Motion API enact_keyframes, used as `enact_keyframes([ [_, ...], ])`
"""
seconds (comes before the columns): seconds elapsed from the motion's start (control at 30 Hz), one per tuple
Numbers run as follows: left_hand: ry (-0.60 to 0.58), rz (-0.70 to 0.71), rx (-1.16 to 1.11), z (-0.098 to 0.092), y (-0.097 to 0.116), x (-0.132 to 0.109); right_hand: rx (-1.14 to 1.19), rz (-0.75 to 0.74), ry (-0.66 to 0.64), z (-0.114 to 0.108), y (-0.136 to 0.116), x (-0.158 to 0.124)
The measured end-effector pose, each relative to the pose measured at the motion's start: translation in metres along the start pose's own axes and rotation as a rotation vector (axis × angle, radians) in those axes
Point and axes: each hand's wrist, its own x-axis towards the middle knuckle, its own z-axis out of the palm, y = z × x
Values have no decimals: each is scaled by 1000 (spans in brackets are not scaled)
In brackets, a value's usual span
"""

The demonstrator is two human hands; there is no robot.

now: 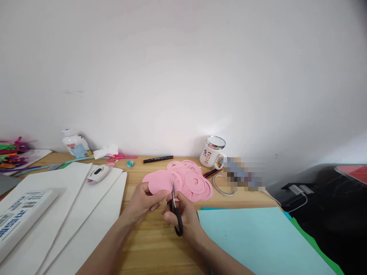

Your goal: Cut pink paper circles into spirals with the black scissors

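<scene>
My left hand (pixel 145 201) pinches a pink paper circle (pixel 157 181) at its lower edge, holding it just above the wooden table (pixel 156 248). My right hand (pixel 186 217) grips black-handled scissors (pixel 175 209), blades pointing up into the right edge of the pink circle. Behind them lies a pile of pink paper rings and cut-outs (pixel 192 181) on the table.
White sheets (pixel 86 217) lie at the left with a small white device (pixel 99 173) on them and a printed box (pixel 20 214). Teal and green paper (pixel 258 240) lies at the right. Along the wall stand a mug (pixel 212 152), a black marker (pixel 158 159), a white bottle (pixel 73 143) and pink scissors (pixel 122 156).
</scene>
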Motion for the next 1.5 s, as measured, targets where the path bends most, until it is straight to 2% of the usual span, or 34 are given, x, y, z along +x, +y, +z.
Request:
enact_keyframes([
  [0.2, 6, -5, -21, -1, -1, 1, -9, 64, 32, 0, 2, 1],
  [0.6, 0, -42, -102, -1, -2, 2, -50, 92, 32, 2, 1, 0],
  [0.93, 15, -13, -12, 1, 1, 0, -36, -11, -24, -4, -5, 3],
  [1.2, 28, -22, -10, 1, 4, 0, -84, -2, -27, -6, -3, 2],
  [1.5, 65, -32, -23, -1, 7, 1, -134, 61, 27, -3, -5, 2],
])
